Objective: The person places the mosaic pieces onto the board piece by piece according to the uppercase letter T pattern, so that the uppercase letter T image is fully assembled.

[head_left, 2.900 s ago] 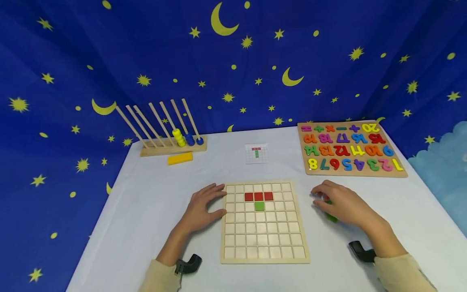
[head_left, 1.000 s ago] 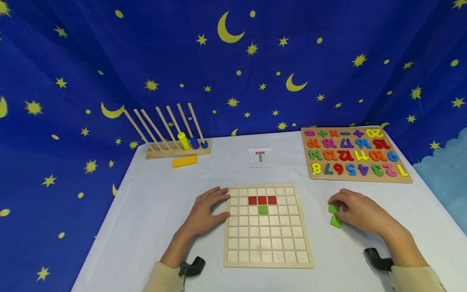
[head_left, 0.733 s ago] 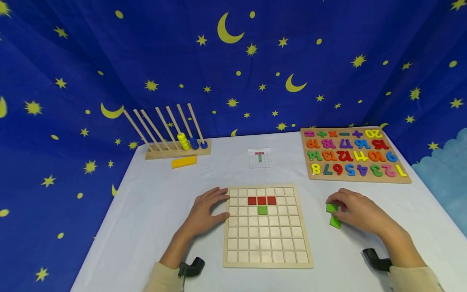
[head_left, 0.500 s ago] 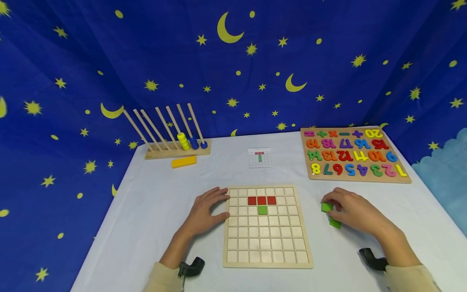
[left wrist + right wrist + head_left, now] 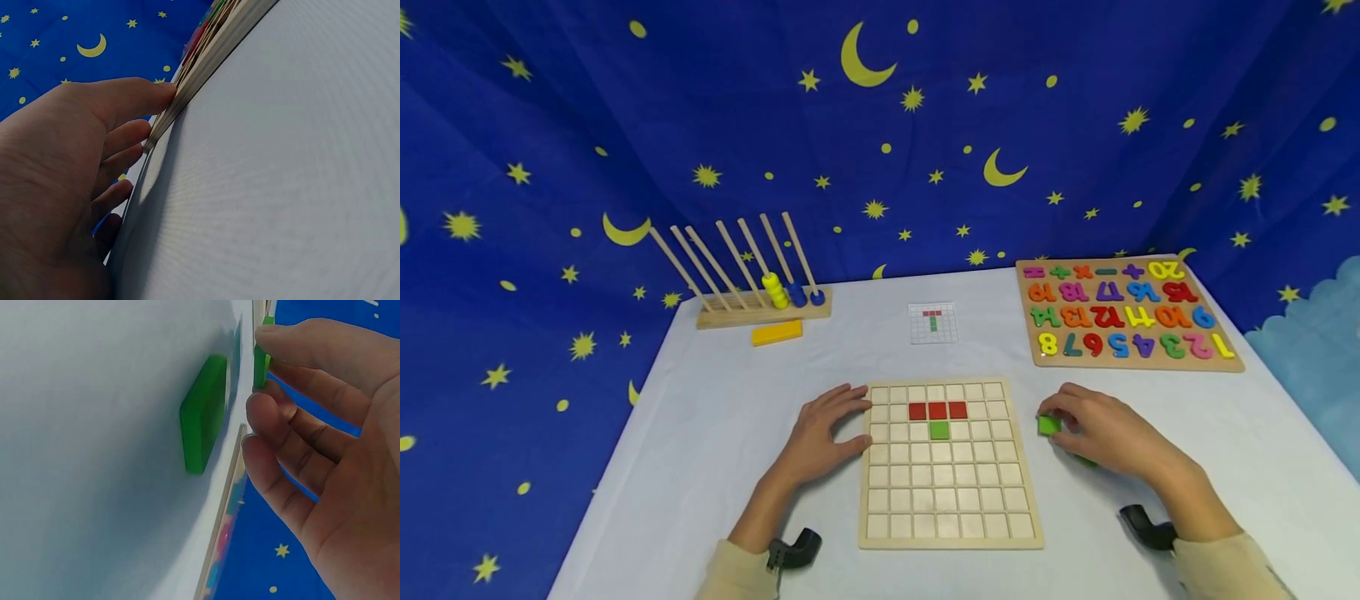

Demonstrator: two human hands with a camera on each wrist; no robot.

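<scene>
The right hand (image 5: 1093, 429) pinches a green square tile (image 5: 1048, 426) between thumb and fingers; a second green tile (image 5: 203, 415) lies beneath it on the desk (image 5: 700, 475). The left hand (image 5: 816, 437), thumb and fingers spread, touches the wooden grid board (image 5: 951, 476) to its right, which bears three red tiles (image 5: 937, 411).

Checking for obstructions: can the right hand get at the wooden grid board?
Likely yes: the right hand pinches a green tile close beside the wooden grid board, with only white cloth visible between.

Green tile (image 5: 1049, 426), pinched between fingers (image 5: 322, 387), near wooden grid board (image 5: 951, 543)
</scene>
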